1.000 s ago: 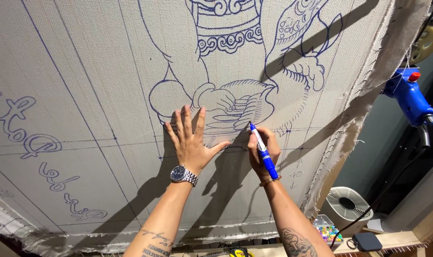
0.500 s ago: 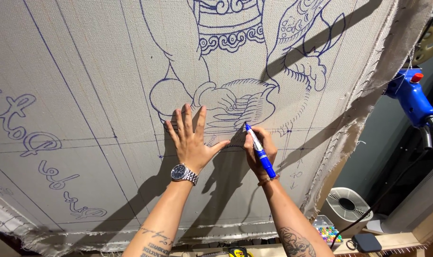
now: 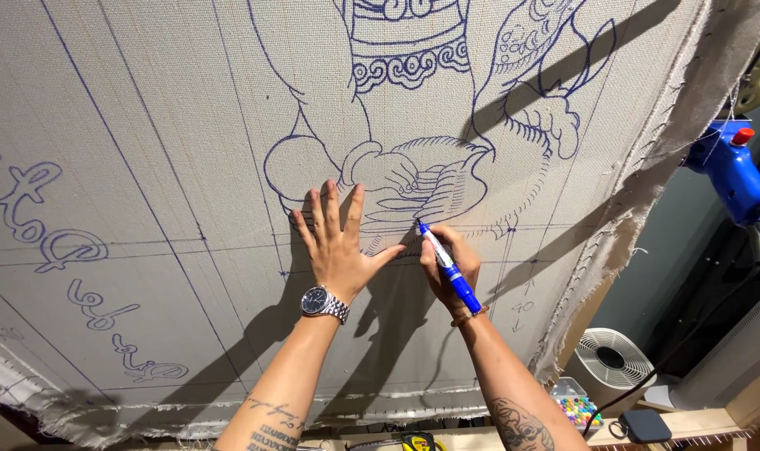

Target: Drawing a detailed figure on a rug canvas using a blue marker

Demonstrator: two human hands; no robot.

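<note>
Left hand (image 3: 340,246) flat, fingers spread, pinning the canvas (image 3: 146,167) just beside the tip; right hand (image 3: 448,266) pinching the blue marker (image 3: 448,266) w/ tip on the outline — best kept short, steady strokes.

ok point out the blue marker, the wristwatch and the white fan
blue marker (image 3: 449,267), head view, on the middle of its barrel in the right hand (image 3: 451,267)
wristwatch (image 3: 316,301), head view, on its dark dial
white fan (image 3: 611,359), head view, on its round grille
</note>
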